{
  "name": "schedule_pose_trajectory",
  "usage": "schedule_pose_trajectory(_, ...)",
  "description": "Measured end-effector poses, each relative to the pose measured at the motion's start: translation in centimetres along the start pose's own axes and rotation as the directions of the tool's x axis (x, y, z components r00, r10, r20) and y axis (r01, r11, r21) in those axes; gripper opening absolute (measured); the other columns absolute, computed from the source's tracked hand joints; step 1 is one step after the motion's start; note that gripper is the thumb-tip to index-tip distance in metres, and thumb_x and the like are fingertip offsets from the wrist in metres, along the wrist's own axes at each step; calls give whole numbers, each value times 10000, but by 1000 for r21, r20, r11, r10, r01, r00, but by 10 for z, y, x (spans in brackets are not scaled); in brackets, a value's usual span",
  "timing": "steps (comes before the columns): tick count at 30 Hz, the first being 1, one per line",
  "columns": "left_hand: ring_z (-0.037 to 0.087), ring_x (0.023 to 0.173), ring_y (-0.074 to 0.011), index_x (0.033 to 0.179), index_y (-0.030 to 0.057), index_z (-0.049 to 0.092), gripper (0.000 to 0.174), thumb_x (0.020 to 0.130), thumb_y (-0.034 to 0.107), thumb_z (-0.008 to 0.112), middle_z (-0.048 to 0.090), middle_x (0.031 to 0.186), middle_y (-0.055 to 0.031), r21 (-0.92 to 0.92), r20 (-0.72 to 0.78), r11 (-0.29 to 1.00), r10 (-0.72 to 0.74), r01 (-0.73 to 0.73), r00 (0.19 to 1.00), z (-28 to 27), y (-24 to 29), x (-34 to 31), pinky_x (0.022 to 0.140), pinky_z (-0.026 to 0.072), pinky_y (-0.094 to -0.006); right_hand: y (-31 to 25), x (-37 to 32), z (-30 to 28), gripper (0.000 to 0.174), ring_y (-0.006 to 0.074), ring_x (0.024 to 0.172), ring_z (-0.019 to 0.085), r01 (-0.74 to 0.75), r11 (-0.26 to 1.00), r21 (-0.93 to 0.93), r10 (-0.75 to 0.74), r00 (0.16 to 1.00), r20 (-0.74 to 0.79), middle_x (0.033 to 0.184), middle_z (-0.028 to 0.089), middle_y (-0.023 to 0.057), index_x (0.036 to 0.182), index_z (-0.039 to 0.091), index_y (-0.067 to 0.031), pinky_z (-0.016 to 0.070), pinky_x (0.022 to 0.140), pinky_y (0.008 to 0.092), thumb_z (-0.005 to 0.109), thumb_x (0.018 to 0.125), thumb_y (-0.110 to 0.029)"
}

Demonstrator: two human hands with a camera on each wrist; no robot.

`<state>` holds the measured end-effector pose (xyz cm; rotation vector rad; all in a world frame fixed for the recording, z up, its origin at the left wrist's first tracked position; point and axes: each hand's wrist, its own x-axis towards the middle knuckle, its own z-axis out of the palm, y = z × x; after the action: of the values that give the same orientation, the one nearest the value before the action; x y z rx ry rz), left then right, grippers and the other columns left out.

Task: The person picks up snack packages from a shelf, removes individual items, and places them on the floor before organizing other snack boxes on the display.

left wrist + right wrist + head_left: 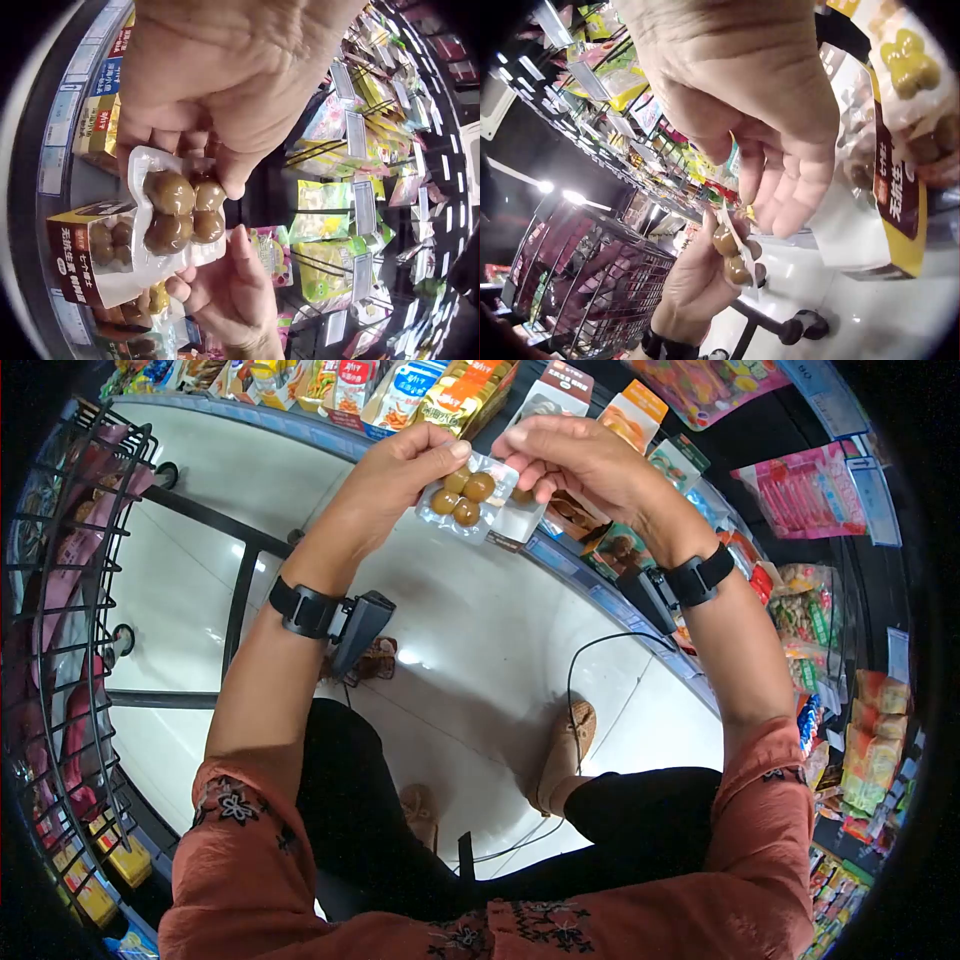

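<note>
My left hand [385,485] pinches a clear sealed pack [465,498] between thumb and fingers. Several round brown eggs, small and glossy, show through its film. In the left wrist view the pack [178,210] faces the camera, with the left thumb along its upper edge. My right hand [605,465] is close by the pack's other side, its fingers loosely bent and holding nothing. Seen from the right wrist, the right fingertips [784,217] are just above the pack [739,255], which appears edge-on. Behind the pack stands a brown and white display box [75,255] of similar packs.
Snack boxes [480,395] line the shelf ahead, behind a blue price-label strip [590,590]. Hanging bags [805,490] fill the racks on the right. A black wire cart [75,610] with goods inside stands at left. A cable [570,680] runs down to the tiled floor.
</note>
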<state>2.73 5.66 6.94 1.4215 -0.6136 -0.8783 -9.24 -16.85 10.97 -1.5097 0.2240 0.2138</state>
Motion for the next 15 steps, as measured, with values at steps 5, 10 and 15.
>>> schedule_pose_trajectory(5, 512, 773, -11, 1045, 129, 662, 237, 1015, 364, 662, 622, 887, 74, 80, -21, 990, 117, -115, 993, 15, 0, 4, 650, 392, -223, 1, 0, 9, 245, 52, 702, 608, 53, 945, -322, -64, 998, -23, 898, 677, -9, 1133, 716, -48, 506, 595, 202, 698, 981, -239)
schedule_pose_trajectory(10, 650, 922, -113, 1168, 62, 652, 375, 1027, 407, 613, 692, 1050, -40, 144, -170, 976, 187, -164, 967, 8, 5, 5, 768, 514, -276, -12, -3, -22, 210, 33, 716, 587, 19, 893, -450, -98, 983, -153, 886, 653, -43, 1100, 711, -57, 481, 626, 193, 681, 979, -226)
schedule_pose_trajectory(15, 683, 985, -171, 1224, 37, 623, 457, 1015, 443, 625, 698, 1123, -93, 144, -271, 989, 65, -27, 960, -31, -8, 3, 821, 545, -311, -3, -6, -40, 187, 34, 737, 572, 99, 823, -559, -225, 961, -161, 855, 636, -63, 1050, 708, -87, 477, 673, 226, 672, 984, -258)
